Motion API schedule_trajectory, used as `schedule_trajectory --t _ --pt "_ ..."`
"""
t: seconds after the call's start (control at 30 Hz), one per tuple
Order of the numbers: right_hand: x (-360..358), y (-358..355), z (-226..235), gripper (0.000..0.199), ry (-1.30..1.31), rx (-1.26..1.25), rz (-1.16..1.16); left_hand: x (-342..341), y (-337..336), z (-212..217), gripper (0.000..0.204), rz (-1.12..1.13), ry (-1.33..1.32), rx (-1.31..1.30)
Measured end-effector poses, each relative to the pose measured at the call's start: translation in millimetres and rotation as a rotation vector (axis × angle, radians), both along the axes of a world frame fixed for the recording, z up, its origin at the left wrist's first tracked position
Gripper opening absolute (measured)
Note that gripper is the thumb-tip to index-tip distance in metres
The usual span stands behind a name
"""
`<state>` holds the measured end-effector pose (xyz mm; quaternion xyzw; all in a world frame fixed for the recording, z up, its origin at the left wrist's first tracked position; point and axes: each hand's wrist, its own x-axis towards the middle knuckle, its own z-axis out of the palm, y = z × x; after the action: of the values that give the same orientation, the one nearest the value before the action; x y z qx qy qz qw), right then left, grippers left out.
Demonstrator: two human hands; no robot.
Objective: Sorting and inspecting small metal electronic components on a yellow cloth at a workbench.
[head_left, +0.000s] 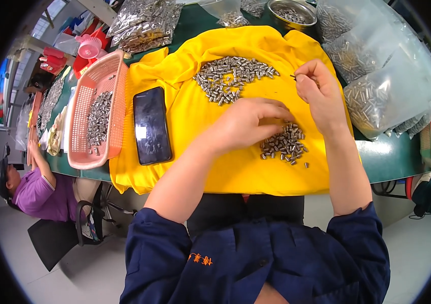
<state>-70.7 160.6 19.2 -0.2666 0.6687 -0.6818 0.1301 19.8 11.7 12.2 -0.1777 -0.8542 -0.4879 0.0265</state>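
Note:
Over the near pile of small metal cylinders (284,144) my left hand (253,119) is bent, its thumb and fingers apart and their tips at the pile's upper edge. Whether a single piece lies under those fingertips is hidden. My right hand (319,91) is raised above the cloth's right side, fingers closed in a pinch. A short, thin dark tip (293,76) sticks out of that pinch to the left; the rest of it is hidden. Farther back, a larger pile of the same shiny cylinders (230,76) spreads over the yellow cloth (195,137).
Left of the piles lie a black phone (152,126) and a pink basket (76,131) holding more metal pieces. Bags of metal parts (370,99) crowd the right; another bag (147,23) and a metal bowl (292,14) are behind. A person in purple (38,195) sits left.

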Motion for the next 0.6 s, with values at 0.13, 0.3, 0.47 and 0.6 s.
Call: schedule_trajectory --t 0.13,0.3,0.47,0.6 --pt "-1 0 -2 0.004 0.079 0.092 -0.032 6 -33 13 0.015 0.322 0.19 -0.04" --pt "5 -6 -2 0.004 0.309 0.155 -0.056 11 -69 13 0.016 0.457 -0.019 -0.486" --pt "13 -13 4 0.003 0.362 0.197 -0.01 8 -71 -3 0.018 0.399 0.087 -0.675" --pt "13 -8 -1 0.002 0.48 0.277 -0.037 0 -64 -11 0.013 0.355 0.076 -0.831"
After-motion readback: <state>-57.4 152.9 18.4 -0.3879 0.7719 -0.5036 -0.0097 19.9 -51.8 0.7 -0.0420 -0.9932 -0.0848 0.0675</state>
